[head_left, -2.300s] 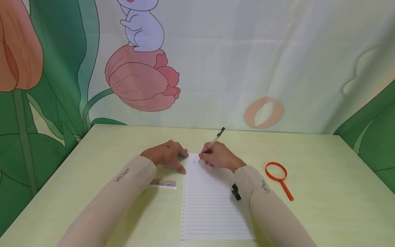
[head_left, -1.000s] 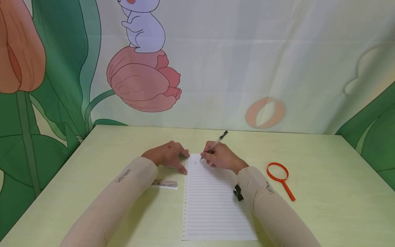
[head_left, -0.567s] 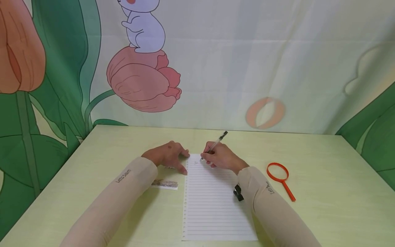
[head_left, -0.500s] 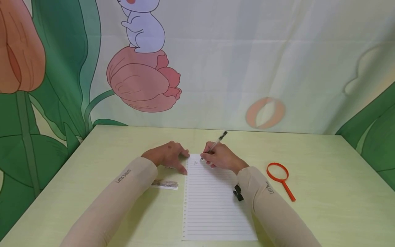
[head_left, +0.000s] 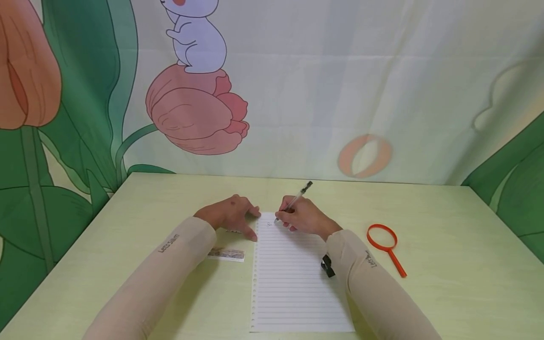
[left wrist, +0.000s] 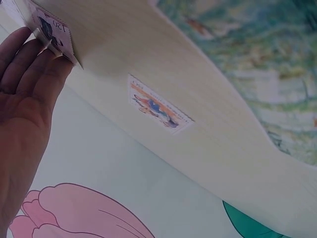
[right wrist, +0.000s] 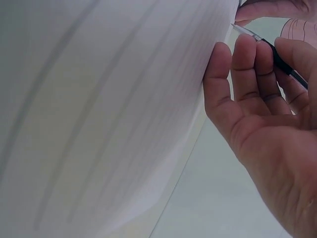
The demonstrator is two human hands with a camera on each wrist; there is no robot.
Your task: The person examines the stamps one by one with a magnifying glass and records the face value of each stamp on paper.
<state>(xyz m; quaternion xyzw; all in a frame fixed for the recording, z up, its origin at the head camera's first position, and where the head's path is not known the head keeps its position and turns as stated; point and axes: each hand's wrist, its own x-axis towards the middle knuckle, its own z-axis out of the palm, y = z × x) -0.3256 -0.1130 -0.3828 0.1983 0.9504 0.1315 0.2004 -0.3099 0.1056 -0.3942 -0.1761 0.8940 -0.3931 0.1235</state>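
Observation:
My right hand (head_left: 303, 216) pinches a clear gel pen (head_left: 302, 191) with a black end, its tip at the top of a lined loose-leaf sheet (head_left: 297, 293). A small handwritten mark (head_left: 269, 225) stands just left of the tip. In the right wrist view the pen (right wrist: 282, 62) lies between thumb and fingers, and the little finger's side rests on the paper. My left hand (head_left: 231, 215) lies spread at the sheet's upper left edge. In the left wrist view, its fingers are extended beside a postage stamp (left wrist: 53, 32); whether they touch it I cannot tell.
Another stamp (left wrist: 158, 106) lies flat on the table. A printed paper strip (head_left: 227, 254) shows partly under the left sleeve. An orange-red magnifying glass (head_left: 386, 248) lies to the right. Beside the right cuff is a black object (head_left: 327, 266). A cartoon-print curtain (head_left: 289, 94) hangs behind the table.
The pen's upper end has dipped slightly and the writing at the top left has grown a little. My left hand stays in place. The head view shifts slightly.

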